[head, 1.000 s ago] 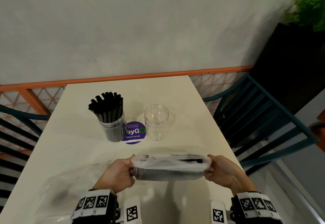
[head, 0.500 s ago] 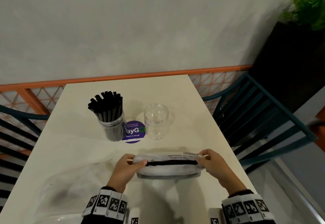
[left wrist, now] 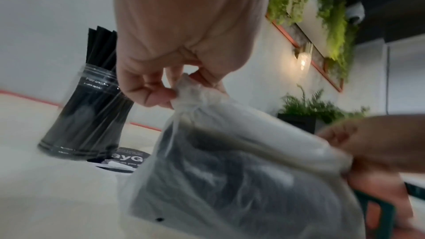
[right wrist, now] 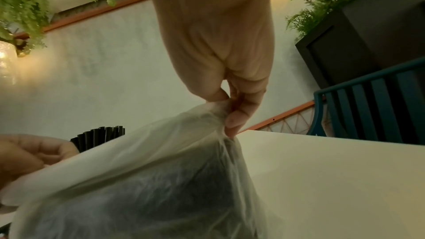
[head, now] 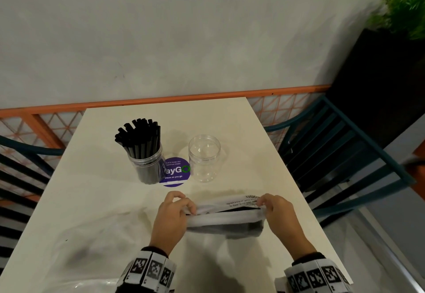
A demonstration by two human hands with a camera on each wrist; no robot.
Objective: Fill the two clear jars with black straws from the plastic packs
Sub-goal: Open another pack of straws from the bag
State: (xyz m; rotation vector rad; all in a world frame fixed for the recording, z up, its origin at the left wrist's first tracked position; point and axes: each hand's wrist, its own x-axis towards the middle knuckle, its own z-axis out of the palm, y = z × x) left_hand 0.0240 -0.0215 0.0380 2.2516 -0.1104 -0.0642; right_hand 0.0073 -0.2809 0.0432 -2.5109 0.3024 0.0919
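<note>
A cloudy plastic pack (head: 226, 216) of black straws lies crosswise on the cream table (head: 96, 200), its printed top edge stretched between my hands. My left hand (head: 177, 210) pinches the pack's left end (left wrist: 186, 88). My right hand (head: 273, 210) pinches its right end (right wrist: 220, 110). The dark straws show through the pack (left wrist: 241, 179) (right wrist: 138, 197). Behind it stand a clear jar full of black straws (head: 145, 154) (left wrist: 89, 115) and an empty clear jar (head: 204, 158).
A round purple sticker (head: 176, 172) lies between the jars. A loose sheet of clear plastic (head: 76, 246) covers the table's near left. Teal slatted chairs (head: 340, 154) flank the table, an orange rail (head: 161, 99) runs along the wall, and a black planter (head: 386, 67) stands at the right.
The pack has come down from in front of me onto the table. Both hands shifted from gripping its ends to pinching the top edge, which now gapes slightly.
</note>
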